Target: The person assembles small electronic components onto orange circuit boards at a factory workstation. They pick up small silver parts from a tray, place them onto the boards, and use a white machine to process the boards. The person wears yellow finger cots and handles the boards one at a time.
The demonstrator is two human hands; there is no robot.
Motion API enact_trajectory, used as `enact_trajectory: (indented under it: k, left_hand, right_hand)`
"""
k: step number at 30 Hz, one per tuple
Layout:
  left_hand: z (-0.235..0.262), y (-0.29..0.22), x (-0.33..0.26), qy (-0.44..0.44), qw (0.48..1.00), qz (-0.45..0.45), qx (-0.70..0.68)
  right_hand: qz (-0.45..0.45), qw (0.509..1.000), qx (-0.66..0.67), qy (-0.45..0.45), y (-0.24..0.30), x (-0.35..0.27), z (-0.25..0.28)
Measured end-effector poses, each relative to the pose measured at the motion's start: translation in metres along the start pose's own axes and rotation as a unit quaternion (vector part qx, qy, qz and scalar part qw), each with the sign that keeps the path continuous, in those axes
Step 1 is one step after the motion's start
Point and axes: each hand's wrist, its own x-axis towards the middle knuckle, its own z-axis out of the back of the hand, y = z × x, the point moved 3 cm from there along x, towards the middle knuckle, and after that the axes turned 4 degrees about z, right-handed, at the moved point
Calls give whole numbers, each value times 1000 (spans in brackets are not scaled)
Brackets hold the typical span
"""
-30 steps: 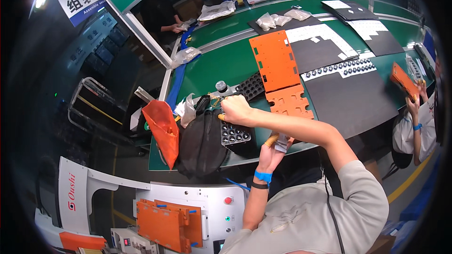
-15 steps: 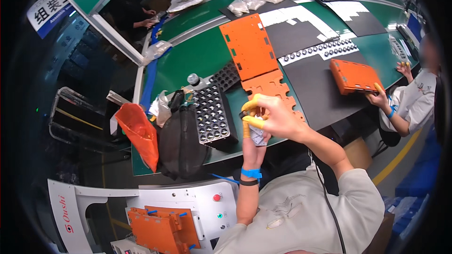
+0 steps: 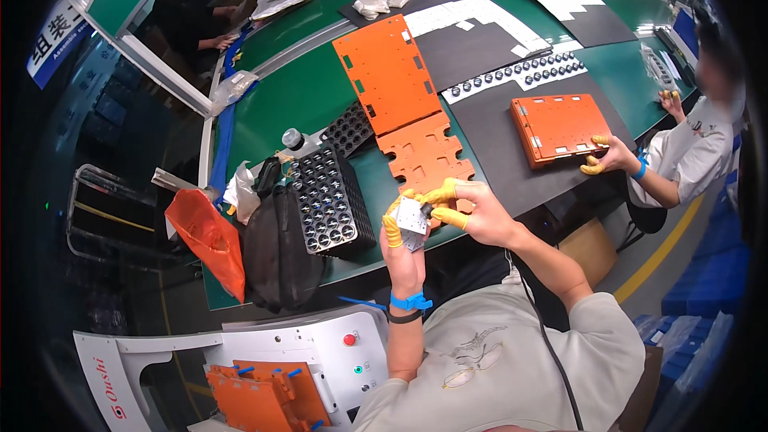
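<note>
Yellow finger covers are on the fingers of both my hands. My left hand [image 3: 399, 260] grips a few light grey metal plates [image 3: 412, 214] with small holes, held above the table's near edge. Closed in a pinch, my right hand [image 3: 486, 218] brings a small black round part [image 3: 427, 210] against the right edge of the plates; whether it is seated there is hidden by the fingers. Just beyond my hands lies an orange fixture, with its notched lower plate [image 3: 424, 152] nearest and its flat slotted panel [image 3: 390, 80] farther off.
Left of my hands stands a black rack [image 3: 326, 200] of shiny round parts, beside a black bag [image 3: 280, 248] and an orange bag [image 3: 210, 240]. At right, a co-worker's hand [image 3: 612, 156] holds an orange case [image 3: 560, 128]. Round black parts [image 3: 512, 74] line a white strip.
The metal plates have turned up into view, and my right hand has brought the black part down to their edge. The co-worker has tilted the orange case flatter. The whole view has shifted.
</note>
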Motion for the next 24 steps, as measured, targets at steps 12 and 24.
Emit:
enact_trajectory:
  k: [12, 24]
  left_hand:
    - [-4, 7, -6, -12, 997, 17, 81]
    - [6, 23, 6, -2, 998, 60, 25]
  right_hand:
    - [173, 973, -150, 12, 17, 2, 0]
    - [165, 949, -270, 10, 8, -10, 6]
